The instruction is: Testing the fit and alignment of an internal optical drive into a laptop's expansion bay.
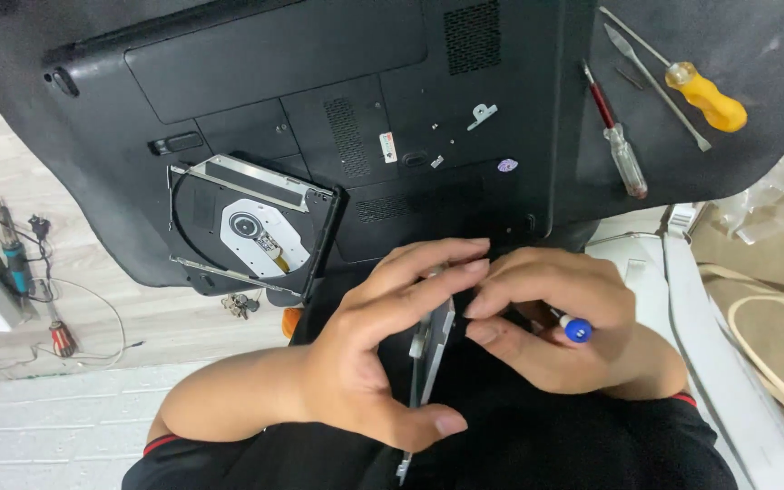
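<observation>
Head view: left hand (369,363) holds metal plate (430,349); right hand (555,327) touches it.

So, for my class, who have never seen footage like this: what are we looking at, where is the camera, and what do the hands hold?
The one picture comes from a camera worn on a person's head, looking down at their own bare hands. The left hand grips a thin metal plate on edge. The right hand pinches the plate's top and holds a small blue-capped tool. Beyond lies an upturned black laptop with its disc drive slid out. Three screwdrivers lie on the dark mat.
</observation>
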